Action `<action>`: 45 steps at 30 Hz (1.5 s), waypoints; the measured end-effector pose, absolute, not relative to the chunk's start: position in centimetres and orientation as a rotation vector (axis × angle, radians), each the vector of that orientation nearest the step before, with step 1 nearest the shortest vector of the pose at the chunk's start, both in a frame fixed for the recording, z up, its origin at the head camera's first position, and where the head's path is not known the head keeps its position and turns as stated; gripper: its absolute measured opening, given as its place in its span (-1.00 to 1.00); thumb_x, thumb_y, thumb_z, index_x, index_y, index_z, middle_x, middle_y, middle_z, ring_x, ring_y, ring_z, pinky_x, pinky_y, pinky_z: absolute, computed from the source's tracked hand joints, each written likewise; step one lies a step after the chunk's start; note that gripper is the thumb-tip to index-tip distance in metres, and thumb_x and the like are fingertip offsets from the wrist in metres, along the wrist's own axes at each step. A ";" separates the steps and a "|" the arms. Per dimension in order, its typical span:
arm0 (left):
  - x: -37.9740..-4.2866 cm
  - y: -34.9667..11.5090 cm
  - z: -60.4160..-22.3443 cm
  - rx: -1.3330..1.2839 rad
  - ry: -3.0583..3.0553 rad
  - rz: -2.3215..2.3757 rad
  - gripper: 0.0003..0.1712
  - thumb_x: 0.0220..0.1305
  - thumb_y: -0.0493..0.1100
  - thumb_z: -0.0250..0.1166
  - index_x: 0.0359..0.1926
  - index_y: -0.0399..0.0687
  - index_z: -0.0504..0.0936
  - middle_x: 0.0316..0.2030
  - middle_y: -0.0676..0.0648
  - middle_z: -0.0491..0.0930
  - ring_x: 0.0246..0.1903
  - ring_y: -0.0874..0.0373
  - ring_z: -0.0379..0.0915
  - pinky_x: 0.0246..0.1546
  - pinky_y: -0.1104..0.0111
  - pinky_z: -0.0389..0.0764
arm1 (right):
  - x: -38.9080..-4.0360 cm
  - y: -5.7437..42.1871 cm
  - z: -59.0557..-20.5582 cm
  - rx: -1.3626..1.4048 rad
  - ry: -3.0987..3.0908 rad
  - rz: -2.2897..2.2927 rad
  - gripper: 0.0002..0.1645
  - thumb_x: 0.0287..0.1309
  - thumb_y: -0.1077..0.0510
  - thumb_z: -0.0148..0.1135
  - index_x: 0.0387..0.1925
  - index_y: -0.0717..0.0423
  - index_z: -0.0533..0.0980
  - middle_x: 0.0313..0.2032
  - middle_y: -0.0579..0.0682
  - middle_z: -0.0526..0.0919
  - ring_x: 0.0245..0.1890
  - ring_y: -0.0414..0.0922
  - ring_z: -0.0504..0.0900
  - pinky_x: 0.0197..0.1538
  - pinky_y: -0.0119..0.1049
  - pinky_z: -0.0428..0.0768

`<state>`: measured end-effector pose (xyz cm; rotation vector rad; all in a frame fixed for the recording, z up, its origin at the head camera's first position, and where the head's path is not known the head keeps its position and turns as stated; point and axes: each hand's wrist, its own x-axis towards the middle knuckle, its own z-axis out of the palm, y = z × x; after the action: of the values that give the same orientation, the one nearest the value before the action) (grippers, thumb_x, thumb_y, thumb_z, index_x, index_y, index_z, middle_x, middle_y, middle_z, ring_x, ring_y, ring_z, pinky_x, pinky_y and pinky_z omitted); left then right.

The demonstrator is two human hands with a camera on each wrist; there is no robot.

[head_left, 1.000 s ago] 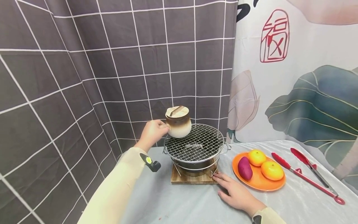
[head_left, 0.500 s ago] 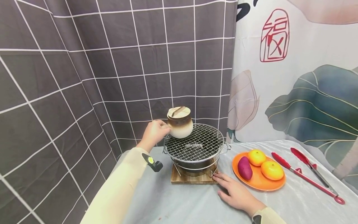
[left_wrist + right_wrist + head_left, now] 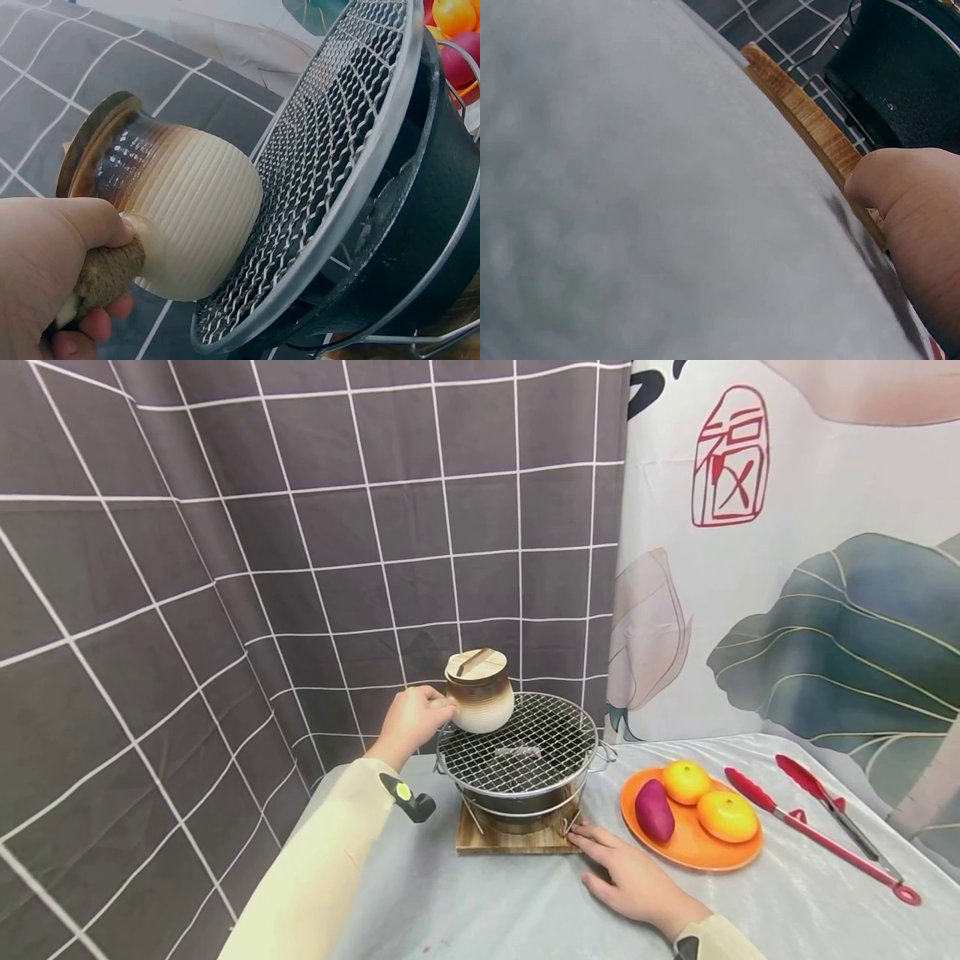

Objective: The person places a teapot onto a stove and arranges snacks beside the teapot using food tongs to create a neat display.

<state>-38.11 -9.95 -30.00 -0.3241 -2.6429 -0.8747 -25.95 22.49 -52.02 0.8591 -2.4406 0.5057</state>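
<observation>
"Pot (image 3: 481,708), small and round-bellied, at the left side of the grill: its ribbed cream body darkens to a glossy brown neck."

"And on top?"

"A flat disc of pale grained wood, the lid (image 3: 491,670), with a darker bar set across it."

"Who has it?"

"The left hand (image 3: 411,720). Thumb and fingers are clamped on the stubby side handle (image 3: 112,271), which looks rough and fibrous, like cord or bark."

"Is the base on the mesh?"

"I cannot tell. It sits over the left part of the round grate (image 3: 551,760), all crimped wire in a smooth silvery rim, but contact is unclear."

"Below that?"

"A dark, bowl-shaped grill body (image 3: 517,805) with bent wire legs, on a thick wooden board (image 3: 517,845) with brown streaky grain."

"The right hand (image 3: 636,883)?"

"Its fingers are stretched out, the tips touching the near right corner of the board; they are not wrapped round anything."

"Farther right?"

"A smooth orange plate (image 3: 708,858) bearing a tapered purple tuber (image 3: 655,811) and two dimpled orange fruits (image 3: 727,816), then tongs (image 3: 840,850) of metal and red plastic or silicone. All rest on a pale, softly sheened tablecloth (image 3: 435,910)."

"And behind?"

"Dark cloth (image 3: 337,527) with white gridlines, far and left; white printed cloth (image 3: 660,493), far right."
</observation>
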 end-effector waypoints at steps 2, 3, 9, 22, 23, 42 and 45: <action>-38.0 -9.9 -30.0 -0.331 -2.647 -0.862 -0.74 0.13 -0.02 0.38 -0.25 -0.10 0.76 -0.35 -0.03 0.74 -0.39 0.08 0.59 -0.29 0.22 0.66 | -25.9 22.5 -52.0 0.860 -2.442 0.504 -0.35 0.09 0.10 0.43 0.25 0.11 0.56 0.24 0.05 0.57 0.23 0.07 0.57 0.17 0.07 0.60; -38.0 -9.8 -30.0 -0.335 -2.650 -0.854 -0.73 0.13 -0.02 0.38 -0.25 -0.10 0.76 -0.35 -0.03 0.74 -0.38 0.07 0.60 -0.28 0.21 0.66 | -26.0 22.5 -52.0 0.860 -2.443 0.504 -0.35 0.09 0.10 0.43 0.25 0.11 0.56 0.24 0.05 0.57 0.23 0.07 0.57 0.17 0.07 0.60; -38.0 -9.6 -29.9 -0.344 -2.650 -0.809 -0.74 0.12 -0.04 0.37 -0.25 -0.11 0.76 -0.35 -0.03 0.74 -0.38 0.08 0.61 -0.25 0.21 0.68 | -26.0 22.5 -52.0 0.854 -2.448 0.507 -0.35 0.10 0.10 0.43 0.26 0.10 0.55 0.25 0.06 0.57 0.23 0.07 0.57 0.17 0.06 0.60; -38.0 -9.6 -30.0 -0.331 -2.664 -0.804 -0.74 0.15 -0.04 0.36 -0.24 -0.12 0.75 -0.36 -0.03 0.74 -0.41 0.09 0.60 -0.28 0.22 0.67 | -25.9 22.4 -52.0 0.855 -2.445 0.506 -0.35 0.09 0.10 0.43 0.26 0.10 0.56 0.24 0.06 0.57 0.22 0.07 0.58 0.16 0.06 0.60; -38.0 -9.6 -30.0 -0.330 -2.667 -0.797 -0.74 0.15 -0.04 0.36 -0.23 -0.12 0.75 -0.36 -0.03 0.74 -0.41 0.09 0.60 -0.28 0.22 0.67 | -25.9 22.4 -52.0 0.855 -2.445 0.505 -0.35 0.10 0.10 0.43 0.26 0.10 0.56 0.24 0.06 0.57 0.22 0.07 0.58 0.16 0.06 0.60; -37.8 -9.6 -29.2 -0.325 -2.751 -0.667 -0.61 0.16 0.06 0.33 -0.13 -0.12 0.73 -0.26 -0.08 0.73 -0.32 0.03 0.61 -0.23 0.18 0.67 | -25.9 22.5 -52.2 0.858 -2.428 0.516 -0.35 0.09 0.10 0.43 0.25 0.12 0.56 0.24 0.06 0.57 0.24 0.08 0.56 0.18 0.07 0.59; -37.7 -9.6 -29.1 -0.309 -2.762 -0.660 -0.60 0.16 0.07 0.32 -0.11 -0.10 0.73 -0.26 -0.07 0.73 -0.31 0.03 0.61 -0.22 0.17 0.67 | -25.9 22.5 -52.1 0.859 -2.421 0.517 -0.34 0.08 0.11 0.43 0.25 0.13 0.56 0.24 0.06 0.58 0.24 0.09 0.56 0.18 0.08 0.58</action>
<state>-37.75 -9.61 -29.14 -0.3092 -2.7622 -0.6596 -25.92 22.52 -52.11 0.8590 -2.4213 0.5170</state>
